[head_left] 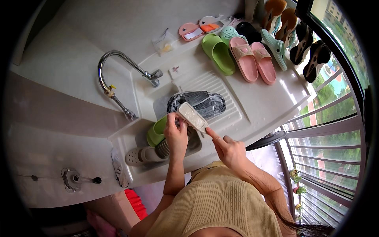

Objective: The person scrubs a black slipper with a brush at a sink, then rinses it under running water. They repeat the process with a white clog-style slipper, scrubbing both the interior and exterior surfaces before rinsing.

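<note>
My right hand [232, 151] grips the handle of a white scrub brush [192, 116], its index finger stretched along the neck. The back of the brush faces up, over the near side of a black slipper [204, 102] streaked with white suds. That slipper lies on the ribbed washboard [207, 81] of a white laundry sink. At its near left edge my left hand [176, 134] pinches it with thumb and fingers, partly hidden by the brush. In the basin below, left of this hand, rest a green slipper [154, 133] and a beige clog [140, 156].
A chrome faucet [111, 54] arches at the basin's back left. Pink slides [244, 60], a green slipper [219, 54] and several other shoes stand on the right counter, by a barred window [325, 142]. A grey cloth [119, 170] hangs at the sink's left edge.
</note>
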The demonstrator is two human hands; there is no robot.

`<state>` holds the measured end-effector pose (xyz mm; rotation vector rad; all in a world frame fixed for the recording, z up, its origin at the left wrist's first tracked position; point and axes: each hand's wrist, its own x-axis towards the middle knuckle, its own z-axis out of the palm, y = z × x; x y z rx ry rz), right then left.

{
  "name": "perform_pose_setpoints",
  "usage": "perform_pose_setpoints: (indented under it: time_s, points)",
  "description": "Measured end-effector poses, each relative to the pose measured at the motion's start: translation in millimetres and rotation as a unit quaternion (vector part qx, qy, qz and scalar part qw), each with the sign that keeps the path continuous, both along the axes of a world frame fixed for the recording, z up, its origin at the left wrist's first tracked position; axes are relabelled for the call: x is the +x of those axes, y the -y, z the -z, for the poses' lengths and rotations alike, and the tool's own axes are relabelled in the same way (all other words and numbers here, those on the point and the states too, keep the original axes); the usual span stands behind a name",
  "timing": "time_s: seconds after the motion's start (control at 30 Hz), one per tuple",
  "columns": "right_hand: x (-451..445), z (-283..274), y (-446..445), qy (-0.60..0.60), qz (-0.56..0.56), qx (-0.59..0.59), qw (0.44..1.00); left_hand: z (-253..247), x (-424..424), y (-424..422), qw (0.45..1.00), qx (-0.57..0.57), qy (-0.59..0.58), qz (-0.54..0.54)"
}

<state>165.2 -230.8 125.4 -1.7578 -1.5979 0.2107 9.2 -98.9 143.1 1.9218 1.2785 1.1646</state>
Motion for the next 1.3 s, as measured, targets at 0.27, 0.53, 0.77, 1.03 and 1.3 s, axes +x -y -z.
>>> perform_pose_setpoints:
  time_s: [0.27,0.53,0.77,1.03,1.3]
  points:
    - [5.0,2.0,1.9,0.022,-0.019,0.010,1.000,8.8,-5.2,-11.6,0.997,0.056,-0.043,0.035]
    - [5.8,-2.6,-1.3,-0.001,-0.026,0.011,1.000,6.3,-3.7,-5.4,0.997,0.051,-0.048,0.043]
    - [9.9,-11.5,-10.5,-0.065,-0.007,-0.023,0.998,6.1,-3.5,-3.0,0.997,0.051,-0.038,0.035]
    - [4.4,-38.4,-3.6,0.008,-0.028,0.005,1.000,-0.6,3.7,2.0,0.998,-0.020,0.047,0.045]
    - [35.6,-30.0,-14.5,0.034,0.097,0.026,0.994,-7.6,17.2,10.9,0.996,-0.028,0.080,0.026]
